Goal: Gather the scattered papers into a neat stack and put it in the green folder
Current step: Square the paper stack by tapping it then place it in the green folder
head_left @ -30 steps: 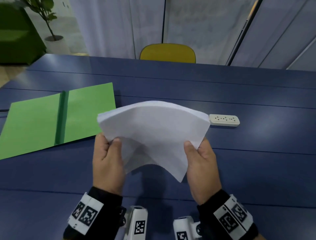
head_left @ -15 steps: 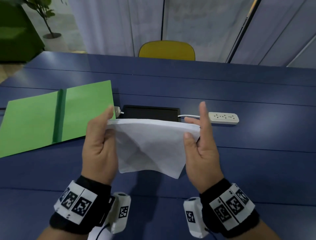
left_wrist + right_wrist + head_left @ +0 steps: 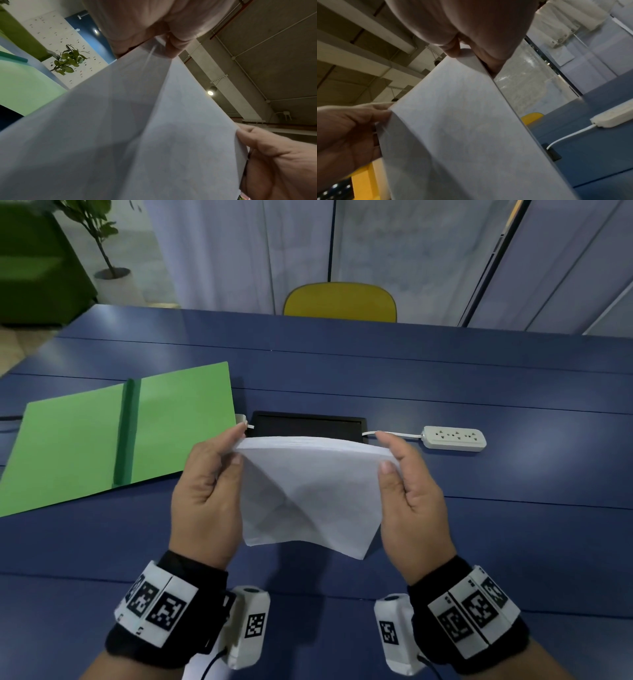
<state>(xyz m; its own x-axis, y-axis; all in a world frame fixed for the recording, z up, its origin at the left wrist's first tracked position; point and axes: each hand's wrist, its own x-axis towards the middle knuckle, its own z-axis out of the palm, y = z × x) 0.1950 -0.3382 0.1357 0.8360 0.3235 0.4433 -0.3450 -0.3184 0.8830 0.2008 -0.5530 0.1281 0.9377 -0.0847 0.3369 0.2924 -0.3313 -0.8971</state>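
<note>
I hold a stack of white papers (image 3: 310,491) upright above the blue table (image 3: 513,525), its lower corners uneven. My left hand (image 3: 219,474) grips the stack's left edge, thumb on the near face. My right hand (image 3: 400,474) grips the right edge the same way. The papers (image 3: 137,135) fill the left wrist view, and the same papers (image 3: 453,135) fill the right wrist view, with the opposite hand at their far edge. The green folder (image 3: 85,440) lies open and flat on the table to my left, with nothing on it.
A black cable box (image 3: 308,424) is set into the table behind the papers. A white power strip (image 3: 455,438) lies to its right. A yellow chair (image 3: 339,302) stands at the far side. A plant (image 3: 99,234) stands at the back left.
The stack has swung from arching flat over my hands to standing on edge between them. My hands rose and turned palms inward, uncovering the black cable box.
</note>
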